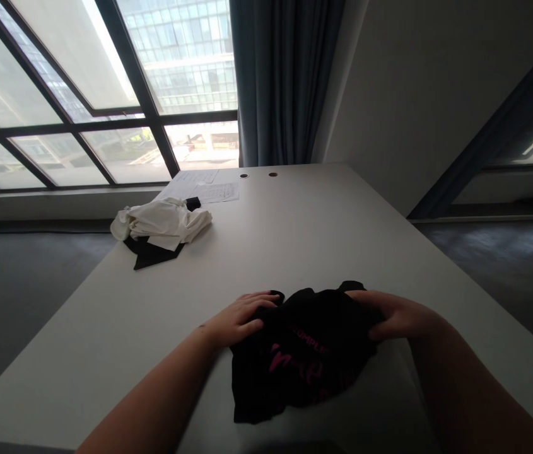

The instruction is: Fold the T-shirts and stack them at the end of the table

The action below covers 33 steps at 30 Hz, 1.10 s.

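A crumpled black T-shirt (pixel 304 353) with pink lettering lies bunched near the front of the white table. My left hand (pixel 250 318) grips its upper left edge, thumb toward me and fingers over the far side. At the upper right edge, my right hand (pixel 392 315) holds the cloth, its thumb in front and its fingertips partly hidden in the folds. The shirt's lower edge hangs loosely toward me.
A heap of white clothing (pixel 162 221) with black cloth (pixel 155 255) under it rests at the table's left edge. Printed papers (pixel 219 192) lie behind it. The white table (pixel 294 246) has two round cable holes near its far edge, by a dark curtain (pixel 285 82).
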{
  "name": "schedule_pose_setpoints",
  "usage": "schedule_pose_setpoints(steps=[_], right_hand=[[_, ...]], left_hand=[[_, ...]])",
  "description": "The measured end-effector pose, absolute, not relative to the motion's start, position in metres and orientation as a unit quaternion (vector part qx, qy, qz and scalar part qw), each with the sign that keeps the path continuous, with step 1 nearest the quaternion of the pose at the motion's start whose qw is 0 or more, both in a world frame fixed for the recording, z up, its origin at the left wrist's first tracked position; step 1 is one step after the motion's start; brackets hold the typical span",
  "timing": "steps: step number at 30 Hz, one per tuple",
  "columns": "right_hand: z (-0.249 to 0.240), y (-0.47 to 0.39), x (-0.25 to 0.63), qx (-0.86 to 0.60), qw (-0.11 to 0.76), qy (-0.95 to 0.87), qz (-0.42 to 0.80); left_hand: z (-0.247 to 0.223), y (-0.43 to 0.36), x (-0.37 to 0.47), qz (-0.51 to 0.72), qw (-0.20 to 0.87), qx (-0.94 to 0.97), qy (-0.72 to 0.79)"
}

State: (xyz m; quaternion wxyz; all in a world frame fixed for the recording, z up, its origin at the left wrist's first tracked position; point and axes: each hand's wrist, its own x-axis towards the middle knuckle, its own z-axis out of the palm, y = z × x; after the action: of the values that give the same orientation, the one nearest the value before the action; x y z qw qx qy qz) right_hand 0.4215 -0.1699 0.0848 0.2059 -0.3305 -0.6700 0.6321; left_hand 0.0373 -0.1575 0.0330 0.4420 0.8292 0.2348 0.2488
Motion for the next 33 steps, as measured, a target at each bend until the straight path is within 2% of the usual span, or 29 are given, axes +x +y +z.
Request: schedule_pose_setpoints(steps=[4, 8, 12, 16, 18, 20, 23, 26, 28, 30, 33], right_hand=[[0.099, -0.162, 0.416, -0.365, 0.25, -0.667, 0.599], [0.12, -0.141, 0.397, -0.399, 0.309, -0.7, 0.506], [0.135, -0.109, 0.367, -0.425, 0.271, -0.771, 0.389], [0.119, -0.074, 0.34, -0.512, 0.29, -0.788, 0.181], [0.1, -0.064, 0.332, -0.547, 0.303, -0.778, 0.056], [0.076, -0.062, 0.332, -0.563, 0.291, -0.773, -0.016], [0.037, -0.078, 0.344, -0.573, 0.274, -0.771, -0.045], [0.001, -0.103, 0.372, -0.59, 0.276, -0.757, -0.045], [-0.019, -0.116, 0.395, -0.605, 0.27, -0.749, -0.013], [-0.033, -0.122, 0.416, -0.609, 0.263, -0.748, 0.028], [-0.044, -0.119, 0.438, -0.622, 0.262, -0.735, 0.06]], left_hand=[[0.033, -0.158, 0.038, 0.242, 0.461, 0.809, 0.273], [0.02, -0.168, 0.033, 0.181, 0.586, 0.724, 0.316], [0.001, -0.172, 0.03, 0.176, 0.661, 0.647, 0.337], [-0.001, -0.149, 0.019, 0.337, 0.581, 0.561, 0.484], [0.003, -0.131, 0.005, 0.412, 0.508, 0.524, 0.545], [0.009, -0.116, -0.012, 0.433, 0.41, 0.505, 0.624], [0.018, -0.108, -0.03, 0.404, 0.214, 0.515, 0.725], [0.026, -0.118, -0.025, 0.356, 0.071, 0.602, 0.711], [0.03, -0.129, -0.011, 0.302, 0.07, 0.688, 0.657], [0.031, -0.14, 0.005, 0.231, 0.113, 0.759, 0.598], [0.027, -0.151, 0.02, 0.149, 0.133, 0.796, 0.571]])
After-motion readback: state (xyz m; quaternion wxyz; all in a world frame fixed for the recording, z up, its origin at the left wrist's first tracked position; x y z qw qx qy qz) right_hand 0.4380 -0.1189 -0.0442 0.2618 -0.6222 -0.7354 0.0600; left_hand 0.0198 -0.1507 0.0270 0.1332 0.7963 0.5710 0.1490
